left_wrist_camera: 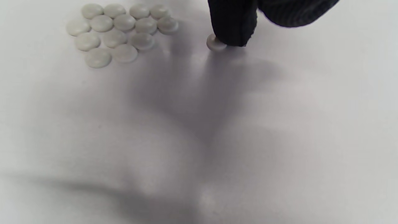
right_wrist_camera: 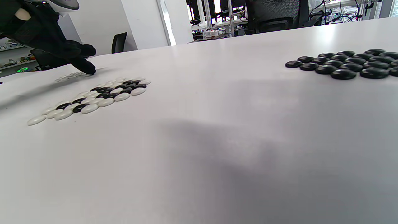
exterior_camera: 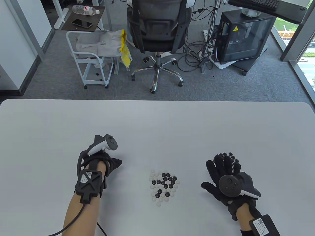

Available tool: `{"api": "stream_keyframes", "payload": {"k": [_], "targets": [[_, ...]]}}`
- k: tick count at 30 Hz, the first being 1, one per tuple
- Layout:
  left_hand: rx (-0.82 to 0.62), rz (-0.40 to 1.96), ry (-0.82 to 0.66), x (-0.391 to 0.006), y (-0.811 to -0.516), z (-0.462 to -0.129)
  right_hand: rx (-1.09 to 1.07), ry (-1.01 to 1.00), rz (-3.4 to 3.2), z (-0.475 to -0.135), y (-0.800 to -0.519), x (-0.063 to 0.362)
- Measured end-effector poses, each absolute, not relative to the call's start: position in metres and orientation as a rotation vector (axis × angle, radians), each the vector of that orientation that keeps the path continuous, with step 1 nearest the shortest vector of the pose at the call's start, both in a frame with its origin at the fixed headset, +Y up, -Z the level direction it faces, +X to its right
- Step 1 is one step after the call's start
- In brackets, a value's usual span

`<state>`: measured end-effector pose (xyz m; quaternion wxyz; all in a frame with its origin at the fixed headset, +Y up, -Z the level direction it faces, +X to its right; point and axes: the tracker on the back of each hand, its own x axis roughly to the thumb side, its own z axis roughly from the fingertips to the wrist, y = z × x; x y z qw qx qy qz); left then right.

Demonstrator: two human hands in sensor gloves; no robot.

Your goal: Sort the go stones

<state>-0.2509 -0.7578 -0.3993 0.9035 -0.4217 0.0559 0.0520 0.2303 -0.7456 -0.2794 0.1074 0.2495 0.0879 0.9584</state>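
A mixed pile of black and white Go stones [exterior_camera: 163, 185] lies at the table's middle front, also seen in the right wrist view [right_wrist_camera: 93, 96]. My left hand [exterior_camera: 115, 163] rests left of the pile, one fingertip [left_wrist_camera: 233, 28] pressing a single white stone [left_wrist_camera: 216, 44] onto the table. A cluster of sorted white stones [left_wrist_camera: 121, 31] lies just beside it; the table view hides this cluster under the hand. My right hand [exterior_camera: 222, 163] lies flat with fingers spread, right of the pile. Sorted black stones [exterior_camera: 230, 155] sit at its fingertips, grouped in the right wrist view [right_wrist_camera: 345, 63].
The white table [exterior_camera: 157, 123] stretches bare behind the stones. Beyond its far edge stand an office chair [exterior_camera: 157, 36], a small white cart [exterior_camera: 91, 56] and a computer case [exterior_camera: 243, 36] on the floor.
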Motion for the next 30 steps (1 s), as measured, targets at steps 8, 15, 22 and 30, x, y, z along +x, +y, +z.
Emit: {"api": "stream_keyframes", "payload": {"k": [8,15,22,30], "targets": [[-0.870,0.084,0.170,-0.273,-0.757,-0.393,0.740,0.278,2.822,-0.280,-0.748,0.227],[-0.858,0.085,0.170,-0.279,-0.755,-0.390,0.738,0.282,2.820,-0.280,-0.749,0.227],[-0.818,0.060,-0.017,-0.239,-0.735,-0.384,0.734,0.286,2.820,-0.281,-0.749,0.227],[-0.841,-0.002,-0.285,-0.163,-0.730,-0.375,0.740,0.281,2.824,-0.281,-0.748,0.226]]}}
